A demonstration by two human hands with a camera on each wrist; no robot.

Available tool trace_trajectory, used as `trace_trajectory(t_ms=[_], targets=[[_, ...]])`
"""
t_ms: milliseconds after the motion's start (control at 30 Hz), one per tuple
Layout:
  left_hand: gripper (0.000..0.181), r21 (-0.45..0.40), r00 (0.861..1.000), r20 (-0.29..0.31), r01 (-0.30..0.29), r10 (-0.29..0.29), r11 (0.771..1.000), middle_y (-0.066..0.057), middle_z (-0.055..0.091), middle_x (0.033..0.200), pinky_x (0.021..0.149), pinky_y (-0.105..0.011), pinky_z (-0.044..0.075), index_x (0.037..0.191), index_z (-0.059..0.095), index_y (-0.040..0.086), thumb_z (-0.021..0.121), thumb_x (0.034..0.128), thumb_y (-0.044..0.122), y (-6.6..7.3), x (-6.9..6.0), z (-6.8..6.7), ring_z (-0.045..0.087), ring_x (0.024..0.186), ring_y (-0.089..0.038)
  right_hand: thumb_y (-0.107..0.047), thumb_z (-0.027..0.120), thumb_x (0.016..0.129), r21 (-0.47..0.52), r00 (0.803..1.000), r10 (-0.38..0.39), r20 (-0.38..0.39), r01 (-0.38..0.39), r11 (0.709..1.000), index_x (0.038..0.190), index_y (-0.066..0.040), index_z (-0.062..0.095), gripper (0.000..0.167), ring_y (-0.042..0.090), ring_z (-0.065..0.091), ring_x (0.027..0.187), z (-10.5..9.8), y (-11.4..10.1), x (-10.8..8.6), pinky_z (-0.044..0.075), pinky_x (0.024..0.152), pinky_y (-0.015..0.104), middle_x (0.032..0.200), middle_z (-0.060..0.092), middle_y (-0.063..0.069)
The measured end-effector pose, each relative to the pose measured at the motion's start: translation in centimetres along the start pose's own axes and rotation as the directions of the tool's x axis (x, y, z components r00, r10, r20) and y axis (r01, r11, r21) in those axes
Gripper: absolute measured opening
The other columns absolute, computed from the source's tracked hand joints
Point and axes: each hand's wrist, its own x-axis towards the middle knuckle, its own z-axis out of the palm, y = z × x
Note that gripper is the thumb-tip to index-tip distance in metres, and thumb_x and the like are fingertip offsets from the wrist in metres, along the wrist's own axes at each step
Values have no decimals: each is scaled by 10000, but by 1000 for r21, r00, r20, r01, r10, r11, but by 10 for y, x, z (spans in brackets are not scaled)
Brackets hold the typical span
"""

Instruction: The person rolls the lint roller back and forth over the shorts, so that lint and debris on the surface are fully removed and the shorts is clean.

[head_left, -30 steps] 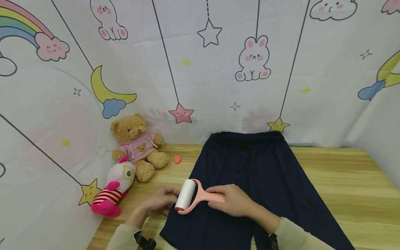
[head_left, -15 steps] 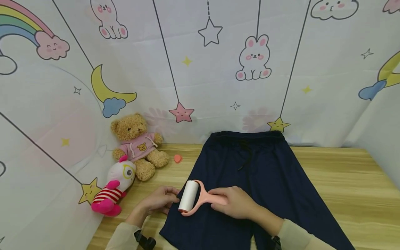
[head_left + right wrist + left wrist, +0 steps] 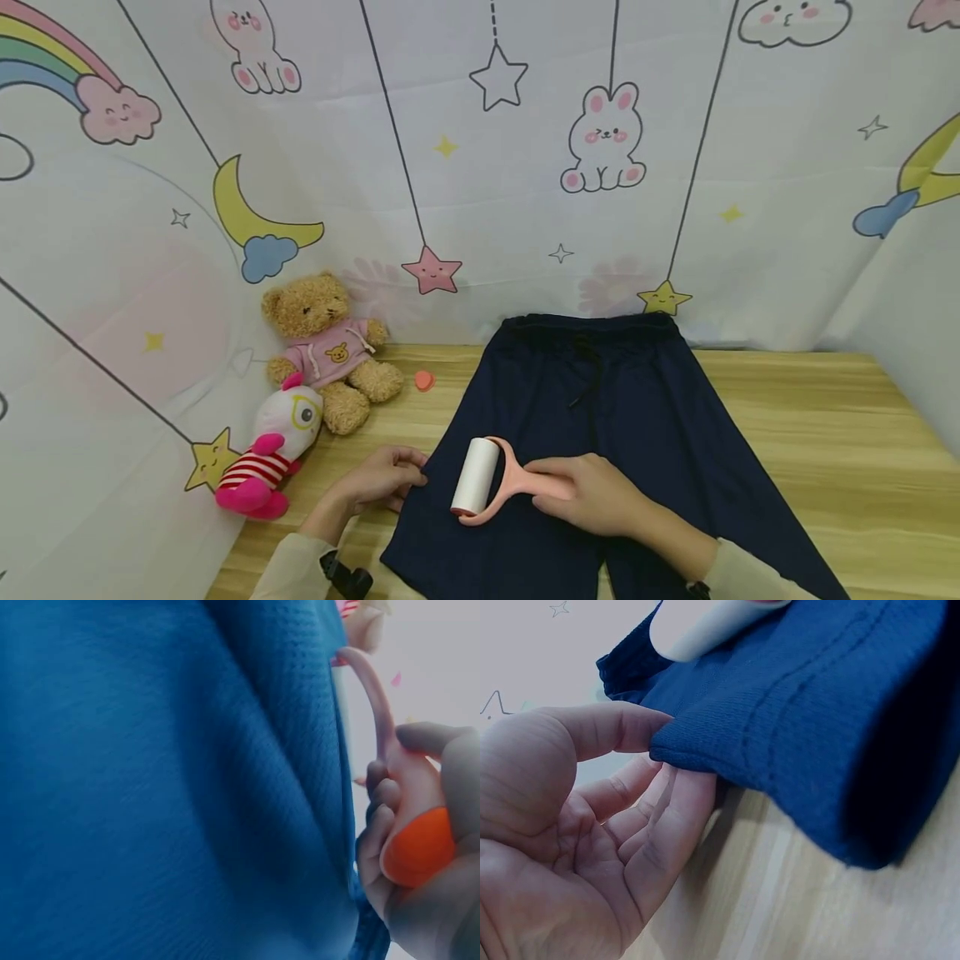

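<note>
Dark navy shorts (image 3: 637, 450) lie spread flat, waistband towards the wall and a drawstring at its middle. At the left leg's outer edge, my left hand (image 3: 384, 479) pinches the fabric; in the left wrist view the thumb is above the hem (image 3: 697, 754) and the fingers are underneath. My right hand (image 3: 600, 496) grips the pink handle of a lint roller (image 3: 476, 477), whose white roll lies on the left leg. The right wrist view shows fingers curled round that handle (image 3: 416, 787), with its orange end near the palm.
A teddy bear (image 3: 326, 350) in a pink hoodie sits at the back left, and a striped pink-and-white plush toy (image 3: 266, 454) leans beside it. A small coral piece (image 3: 424, 381) lies on the wooden table (image 3: 810, 417). A printed curtain (image 3: 525, 208) hangs behind.
The lint roller has moved right across the left leg, away from the outer edge, with my right hand. My left hand keeps its place at the edge.
</note>
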Motion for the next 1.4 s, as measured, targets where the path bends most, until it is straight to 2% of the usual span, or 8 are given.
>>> trace_trajectory(t_ms=[433, 767, 1133, 1400], targets=[[344, -1, 1000, 25, -6, 6, 1000, -98, 726, 970, 623, -347, 599, 1270, 591, -64, 643, 957, 69, 1, 0, -2, 733, 801, -228, -453, 727, 966, 4, 1000, 18, -23, -18, 1000, 1301, -306, 727, 366, 3, 649, 945, -21, 13, -34, 563, 854, 329, 1181, 714, -157], [339, 15, 1000, 19, 3, -3, 1000, -94, 723, 959, 615, -341, 596, 1264, 604, -57, 648, 951, 68, 1, -1, -3, 731, 791, -223, -429, 731, 971, 9, 999, 22, -23, -22, 1000, 1302, -296, 725, 357, 5, 624, 879, -42, 22, -64, 547, 790, 293, 1171, 720, -135], [357, 5, 1000, 20, 9, -9, 1000, -104, 718, 978, 629, -346, 598, 1268, 595, -56, 643, 941, 78, 1, 0, -3, 732, 812, -228, -374, 737, 977, -7, 999, 37, -10, -37, 999, 1321, -290, 713, 355, 9, 655, 937, -68, 34, -100, 563, 803, 281, 1198, 717, -129], [376, 15, 1000, 19, -2, 2, 1000, -91, 721, 968, 624, -349, 596, 1289, 581, -67, 635, 949, 83, 0, 0, -3, 730, 804, -225, -311, 746, 977, -31, 1000, -8, -24, 7, 999, 1331, -271, 709, 358, 15, 672, 969, -82, 36, -119, 569, 787, 271, 1196, 722, -127]])
